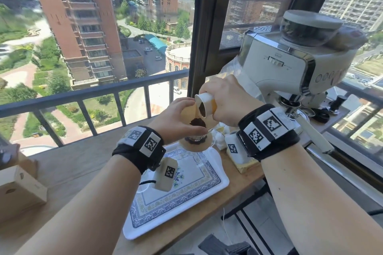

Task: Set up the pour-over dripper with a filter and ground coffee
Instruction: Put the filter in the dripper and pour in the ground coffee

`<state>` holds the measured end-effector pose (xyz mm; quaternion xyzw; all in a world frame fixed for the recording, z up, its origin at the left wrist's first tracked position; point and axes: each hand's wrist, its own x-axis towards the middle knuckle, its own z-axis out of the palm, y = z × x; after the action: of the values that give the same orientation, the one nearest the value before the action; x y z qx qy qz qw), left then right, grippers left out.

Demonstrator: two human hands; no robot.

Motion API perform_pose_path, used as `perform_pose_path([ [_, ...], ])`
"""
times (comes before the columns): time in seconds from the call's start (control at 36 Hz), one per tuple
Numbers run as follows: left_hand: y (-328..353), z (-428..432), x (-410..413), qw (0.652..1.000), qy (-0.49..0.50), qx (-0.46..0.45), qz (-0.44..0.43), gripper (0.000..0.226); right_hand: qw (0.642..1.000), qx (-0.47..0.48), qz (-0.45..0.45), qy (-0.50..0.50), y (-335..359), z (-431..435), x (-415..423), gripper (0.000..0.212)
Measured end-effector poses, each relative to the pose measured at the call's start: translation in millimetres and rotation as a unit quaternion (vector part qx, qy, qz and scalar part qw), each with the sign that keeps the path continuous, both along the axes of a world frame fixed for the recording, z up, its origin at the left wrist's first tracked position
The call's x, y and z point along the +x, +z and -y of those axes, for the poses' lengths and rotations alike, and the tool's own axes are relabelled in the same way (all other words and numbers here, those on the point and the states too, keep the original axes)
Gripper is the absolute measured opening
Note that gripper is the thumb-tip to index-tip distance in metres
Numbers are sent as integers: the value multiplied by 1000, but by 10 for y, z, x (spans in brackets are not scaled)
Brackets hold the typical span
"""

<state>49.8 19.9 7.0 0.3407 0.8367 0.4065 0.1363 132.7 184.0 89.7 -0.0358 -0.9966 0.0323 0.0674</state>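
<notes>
Paper filter (187,114) pinched by my left hand (176,118); right hand (228,101) grips cup (205,103) tipped above it; overtilting could scatter grounds (198,123).

Lighting: bright daylight through window (103,26); wide-angle bowing at edges; grinder (300,51) and frame margins slightly blurred.

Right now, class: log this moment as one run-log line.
step: pouring grounds | right hand: tips cup over filter | left hand: holds filter rim | grounds: small heap in filter
</notes>
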Motion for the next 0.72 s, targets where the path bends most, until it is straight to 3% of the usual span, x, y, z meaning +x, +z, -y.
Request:
perform_pose_path([
  [0.36,16,47,-27,1000,5,5,1,99,1000,20,14,5,6,29,-29,50],
  [0.47,47,138,-26,1000,12,8,17,98,999,6,-24,32,-15,94,-86,49],
  [0.72,12,648,-73,997,73,6,23,93,996,-20,-15,84,-92,509,-333,52],
])
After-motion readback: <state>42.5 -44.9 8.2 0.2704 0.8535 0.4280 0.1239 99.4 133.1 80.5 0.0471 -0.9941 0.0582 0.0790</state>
